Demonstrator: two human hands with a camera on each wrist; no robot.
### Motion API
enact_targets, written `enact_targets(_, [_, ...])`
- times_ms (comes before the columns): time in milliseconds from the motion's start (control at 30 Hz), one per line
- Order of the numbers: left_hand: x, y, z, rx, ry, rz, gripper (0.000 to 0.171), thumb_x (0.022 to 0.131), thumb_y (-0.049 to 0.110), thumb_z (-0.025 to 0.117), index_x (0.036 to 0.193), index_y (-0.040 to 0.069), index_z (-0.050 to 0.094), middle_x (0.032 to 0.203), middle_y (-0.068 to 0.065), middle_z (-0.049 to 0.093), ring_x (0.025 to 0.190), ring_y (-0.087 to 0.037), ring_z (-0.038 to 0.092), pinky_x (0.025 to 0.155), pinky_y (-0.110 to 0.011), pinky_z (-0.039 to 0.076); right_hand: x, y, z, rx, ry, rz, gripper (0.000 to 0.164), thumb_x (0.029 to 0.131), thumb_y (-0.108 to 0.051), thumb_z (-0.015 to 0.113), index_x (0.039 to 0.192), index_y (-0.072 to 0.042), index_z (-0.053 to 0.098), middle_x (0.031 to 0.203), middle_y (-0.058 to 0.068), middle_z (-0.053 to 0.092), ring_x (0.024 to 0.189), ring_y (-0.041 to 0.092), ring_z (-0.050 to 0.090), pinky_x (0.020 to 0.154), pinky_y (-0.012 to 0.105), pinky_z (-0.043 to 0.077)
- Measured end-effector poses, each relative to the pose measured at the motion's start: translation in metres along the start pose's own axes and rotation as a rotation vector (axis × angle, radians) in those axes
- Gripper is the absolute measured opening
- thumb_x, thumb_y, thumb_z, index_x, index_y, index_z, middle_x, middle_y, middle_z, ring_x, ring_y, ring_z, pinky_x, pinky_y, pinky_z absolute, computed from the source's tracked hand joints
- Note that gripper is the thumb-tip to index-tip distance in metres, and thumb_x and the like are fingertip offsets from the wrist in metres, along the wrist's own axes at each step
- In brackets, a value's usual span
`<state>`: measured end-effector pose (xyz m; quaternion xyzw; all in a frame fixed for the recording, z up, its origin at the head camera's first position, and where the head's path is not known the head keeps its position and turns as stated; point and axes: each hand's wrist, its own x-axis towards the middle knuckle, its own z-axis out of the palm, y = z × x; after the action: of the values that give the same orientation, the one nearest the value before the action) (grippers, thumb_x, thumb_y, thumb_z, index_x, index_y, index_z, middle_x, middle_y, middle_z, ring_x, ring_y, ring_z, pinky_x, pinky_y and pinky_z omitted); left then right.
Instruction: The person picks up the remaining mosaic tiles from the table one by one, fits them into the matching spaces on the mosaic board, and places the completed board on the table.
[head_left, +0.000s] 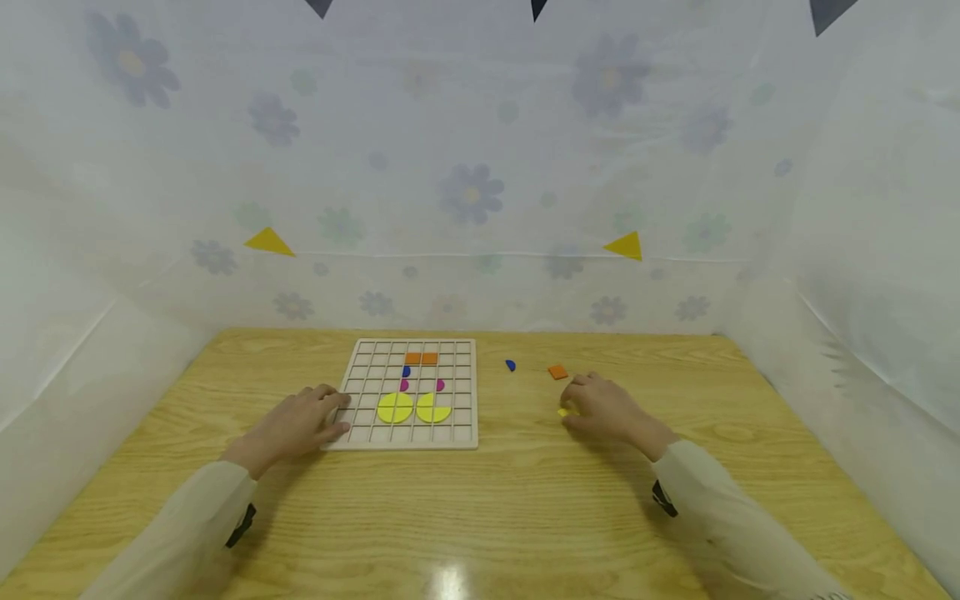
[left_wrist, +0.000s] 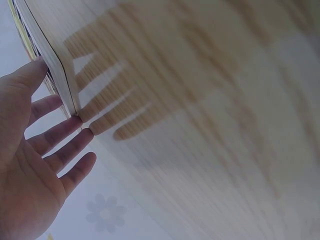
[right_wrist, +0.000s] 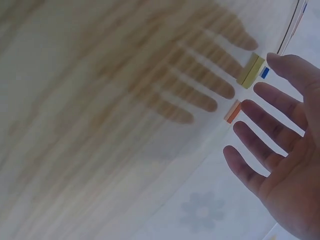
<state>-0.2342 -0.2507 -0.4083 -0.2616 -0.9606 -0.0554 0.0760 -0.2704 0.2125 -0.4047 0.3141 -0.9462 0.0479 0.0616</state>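
A wooden grid board [head_left: 464, 435] lies left of the table's middle. Fingertips of my left hand [head_left: 302, 421] rest at its left edge, fingers nearly straight; the left wrist view shows the thumb at the board's side [left_wrist: 59, 67]. On the grid are orange pieces [head_left: 422, 358], a blue half-circle [head_left: 407, 372], magenta half-circles [head_left: 440, 385], a yellow circle [head_left: 394, 407] and a yellow three-quarter circle [head_left: 433, 407]. My right hand [head_left: 606, 410] hovers low over a yellow piece [right_wrist: 251, 71], thumb and forefinger on either side, fingers relaxed. That hand mostly hides the piece in the head view.
A loose blue half-circle [head_left: 511, 365] and an orange square [head_left: 557, 372] lie on the wooden table [head_left: 480, 517] between the board and my right hand. A flowered white curtain [head_left: 472, 292] closes off the back, with plain white sheets at both sides.
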Motion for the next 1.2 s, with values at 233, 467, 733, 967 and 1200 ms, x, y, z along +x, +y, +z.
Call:
enact_targets(233, [0.0004,-0.0006,0.0,-0.01,-0.017,-0.009,0.041,0.087,0.03,0.061,0.119,0.004,0.057,0.113,-0.018,0.058,0.098,-0.035,0.057,0.081,-0.052,0.047,-0.006,0.002,-0.0008,0.008,-0.001,-0.008,0.025,0.077,-0.026,0.072,0.096,-0.01,0.068,0.096,0.004,0.063,0.088,0.023,0.056,0.069,0.036,0.049])
enact_targets(467, [0.0008,-0.0002,-0.0014,-0.012,-0.018,-0.01,0.041,0.087,0.03,0.061,0.119,0.004,0.058,0.113,-0.018,0.058,0.097,-0.035,0.058,0.081,-0.052,0.047,-0.0085,0.005,0.0022,0.013,0.014,-0.031,0.025,0.077,-0.027,0.072,0.097,-0.011,0.067,0.097,0.002,0.063,0.088,0.022,0.055,0.069,0.035,0.049])
enact_targets(733, [0.0008,-0.001,0.001,-0.006,-0.022,-0.021,0.042,0.087,0.031,0.061,0.119,0.004,0.058,0.114,-0.018,0.058,0.097,-0.035,0.057,0.082,-0.052,0.047,-0.0089,0.0053,0.0036,0.013,0.037,-0.043,0.023,0.077,-0.026,0.073,0.094,-0.011,0.067,0.094,0.001,0.062,0.085,0.02,0.055,0.069,0.035,0.048])
enact_targets(967, [0.0011,-0.0002,0.0004,-0.009,-0.012,-0.021,0.042,0.087,0.029,0.062,0.119,0.003,0.058,0.113,-0.018,0.058,0.097,-0.035,0.057,0.082,-0.053,0.047,-0.0086,0.0063,0.0049,-0.01,0.059,-0.056,0.023,0.077,-0.029,0.073,0.091,-0.012,0.067,0.091,0.0,0.062,0.081,0.018,0.054,0.066,0.032,0.048])
enact_targets(1200, [0.0008,0.0006,0.0001,-0.025,-0.025,-0.034,0.043,0.088,0.03,0.06,0.12,0.003,0.057,0.115,-0.019,0.058,0.1,-0.037,0.057,0.084,-0.054,0.045,-0.0078,0.0052,0.0036,0.025,0.03,-0.053,0.026,0.078,-0.025,0.072,0.099,-0.012,0.067,0.098,0.002,0.063,0.089,0.022,0.056,0.072,0.036,0.049])
